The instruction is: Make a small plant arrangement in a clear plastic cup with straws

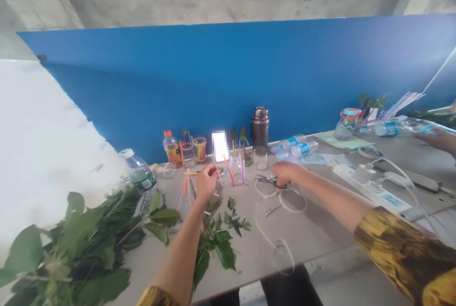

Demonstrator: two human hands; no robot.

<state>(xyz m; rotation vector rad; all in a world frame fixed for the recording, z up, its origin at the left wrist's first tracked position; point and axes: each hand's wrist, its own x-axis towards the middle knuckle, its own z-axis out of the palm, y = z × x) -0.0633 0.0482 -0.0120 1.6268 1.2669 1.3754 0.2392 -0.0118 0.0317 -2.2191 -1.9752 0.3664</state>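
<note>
Yellow drinking straw [190, 173] lies just beside the left hand [207, 183], fingers pinched together, held item unclear. Right hand [285, 173] has fingers curled at black-handled scissors [266, 181], grasp unclear, white cable [292, 200] looped underneath. Leafy sprigs [221, 244] lie near. Risk: blades could snag the cable if dragged; left forearm [178, 253] could sweep the sprigs.

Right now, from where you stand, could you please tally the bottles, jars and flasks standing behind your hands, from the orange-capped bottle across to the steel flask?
Bottle: 1
Jars: 4
Flask: 1
Total: 6
</note>
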